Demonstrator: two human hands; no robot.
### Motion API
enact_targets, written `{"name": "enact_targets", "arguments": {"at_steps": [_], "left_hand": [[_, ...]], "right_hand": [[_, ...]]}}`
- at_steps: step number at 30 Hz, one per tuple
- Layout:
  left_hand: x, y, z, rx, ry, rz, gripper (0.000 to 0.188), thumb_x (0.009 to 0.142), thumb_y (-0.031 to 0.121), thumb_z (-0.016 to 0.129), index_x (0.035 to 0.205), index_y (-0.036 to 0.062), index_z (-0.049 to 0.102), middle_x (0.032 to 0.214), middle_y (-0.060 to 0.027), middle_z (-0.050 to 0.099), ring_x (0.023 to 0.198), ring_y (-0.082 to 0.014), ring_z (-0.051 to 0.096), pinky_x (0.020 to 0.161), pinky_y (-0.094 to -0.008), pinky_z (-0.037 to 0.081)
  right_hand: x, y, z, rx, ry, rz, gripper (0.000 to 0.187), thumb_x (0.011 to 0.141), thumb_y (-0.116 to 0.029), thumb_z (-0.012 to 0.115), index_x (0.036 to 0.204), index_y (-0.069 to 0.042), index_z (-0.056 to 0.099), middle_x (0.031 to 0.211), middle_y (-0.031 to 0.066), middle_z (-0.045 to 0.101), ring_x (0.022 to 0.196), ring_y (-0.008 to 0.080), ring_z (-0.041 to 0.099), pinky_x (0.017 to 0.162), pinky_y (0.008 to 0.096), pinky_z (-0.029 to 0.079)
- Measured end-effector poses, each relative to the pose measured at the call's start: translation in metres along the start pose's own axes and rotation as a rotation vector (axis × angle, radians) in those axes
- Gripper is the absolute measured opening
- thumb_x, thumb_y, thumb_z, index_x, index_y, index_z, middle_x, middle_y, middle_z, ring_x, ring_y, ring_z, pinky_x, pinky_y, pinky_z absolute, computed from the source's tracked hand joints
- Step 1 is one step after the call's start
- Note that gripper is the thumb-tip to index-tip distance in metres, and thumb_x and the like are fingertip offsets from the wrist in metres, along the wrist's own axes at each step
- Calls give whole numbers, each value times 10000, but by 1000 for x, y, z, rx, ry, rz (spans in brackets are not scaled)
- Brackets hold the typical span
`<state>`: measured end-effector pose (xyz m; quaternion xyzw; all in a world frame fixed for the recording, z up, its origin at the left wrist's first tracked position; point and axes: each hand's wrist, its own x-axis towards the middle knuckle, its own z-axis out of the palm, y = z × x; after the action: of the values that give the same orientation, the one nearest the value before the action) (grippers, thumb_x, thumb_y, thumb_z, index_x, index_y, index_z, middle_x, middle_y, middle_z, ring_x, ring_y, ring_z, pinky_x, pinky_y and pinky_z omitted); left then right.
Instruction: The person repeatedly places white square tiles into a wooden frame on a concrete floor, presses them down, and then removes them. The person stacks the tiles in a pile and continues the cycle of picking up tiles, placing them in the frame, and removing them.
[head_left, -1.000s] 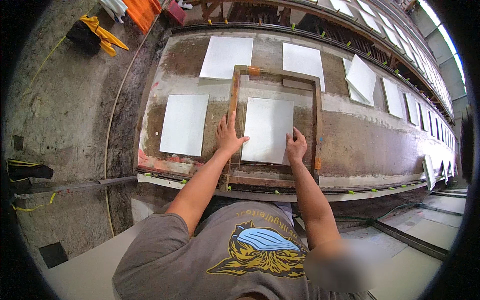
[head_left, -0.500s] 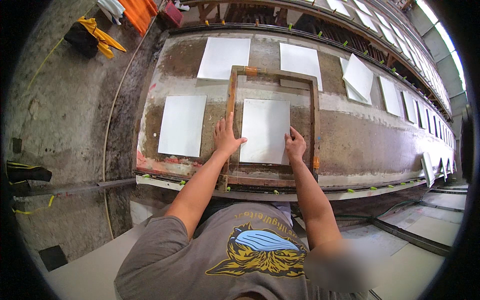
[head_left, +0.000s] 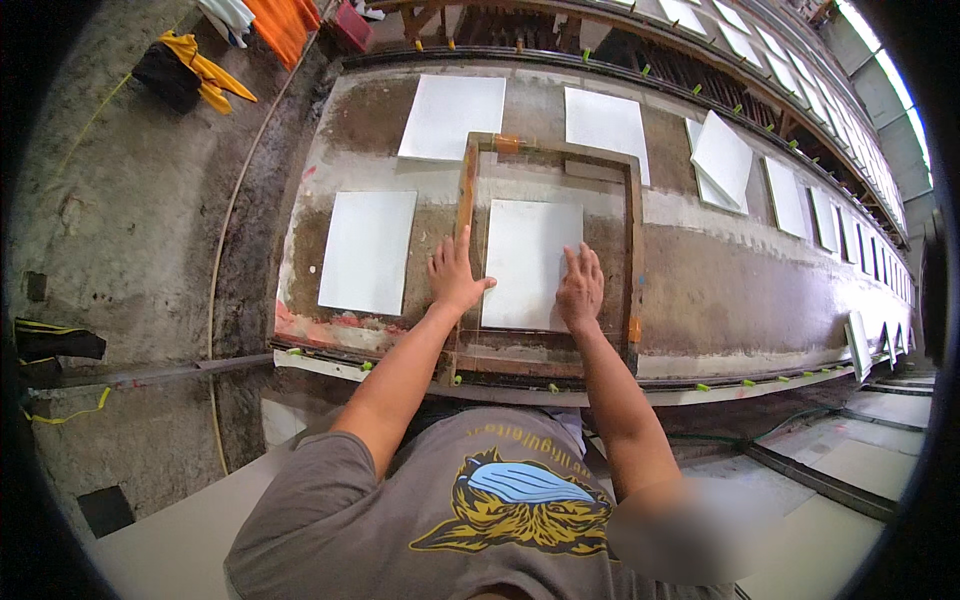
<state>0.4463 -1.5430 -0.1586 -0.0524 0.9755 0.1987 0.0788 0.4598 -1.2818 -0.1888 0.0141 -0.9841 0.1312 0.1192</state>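
A wooden frame [head_left: 634, 215] with orange tape at two corners lies on the long stained table. A white rectangular panel [head_left: 525, 250] shows inside its outline; whether a fine mesh spans the frame I cannot tell. My left hand [head_left: 458, 277] rests on the frame's left rail, fingers apart and thumb stretched inward to the panel's left edge. Over the panel's right edge lies my right hand [head_left: 580, 292], fingers extended and pointing away from me. Neither hand grasps anything.
Left of the frame lies another white panel [head_left: 367, 252]. Two more, a far left panel [head_left: 453, 115] and a far right panel [head_left: 607, 120], reach under the frame's far side. Several panels continue along the table [head_left: 740, 290] to the right. Green clips [head_left: 553, 388] line the near rail.
My right hand has moved left and slightly away from me, from the panel's right edge onto its surface, its fingers straightening. My left hand stays on the frame.
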Motion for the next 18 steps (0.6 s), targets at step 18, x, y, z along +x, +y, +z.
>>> {"name": "enact_targets", "arguments": {"at_steps": [18], "left_hand": [[9,67,22,127,32,397,752,978,402,570,1598,85,284,1697,-186,128,1570,-402,66,1254,-578,92]], "right_hand": [[6,-26,-3,31,-282,110,741,1021,-531,433,1626,-145,250,1693,153,196,1568,328,164,1250,565,152]]}}
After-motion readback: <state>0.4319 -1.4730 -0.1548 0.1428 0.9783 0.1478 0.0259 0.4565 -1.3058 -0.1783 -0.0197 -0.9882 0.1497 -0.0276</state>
